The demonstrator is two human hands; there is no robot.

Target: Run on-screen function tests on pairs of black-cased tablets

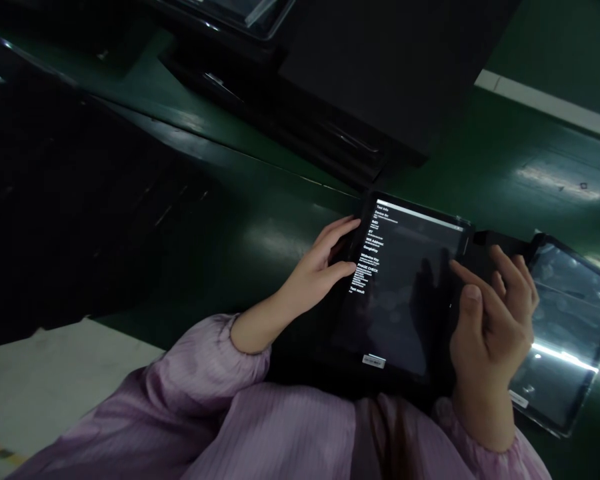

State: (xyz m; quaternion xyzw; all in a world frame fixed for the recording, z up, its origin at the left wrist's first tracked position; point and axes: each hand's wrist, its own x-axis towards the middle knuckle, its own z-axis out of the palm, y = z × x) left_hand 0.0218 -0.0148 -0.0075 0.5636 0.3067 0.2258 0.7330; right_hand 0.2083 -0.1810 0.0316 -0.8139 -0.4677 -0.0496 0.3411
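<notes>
A black tablet (400, 307) lies tilted in front of me, its screen lit with white text lines, including "Test info", "PHASE CHECK" and "Test result". Along its left edge is my left hand (315, 270), thumb at the front rim and fingers against the side, gripping it. My right hand (497, 320) hovers over the tablet's right edge. Its index finger is stretched toward the screen, the other fingers are loosely bent and apart, and it holds nothing. Whether that fingertip touches the glass I cannot tell. A dark reflection of the hand shows on the screen.
A second tablet (570, 313) with a dark, reflective screen lies at the right, partly behind my right hand. Large black boxes or trays (390, 73) stand beyond the green surface (260, 227). Another glossy panel (265, 23) shows at the top edge.
</notes>
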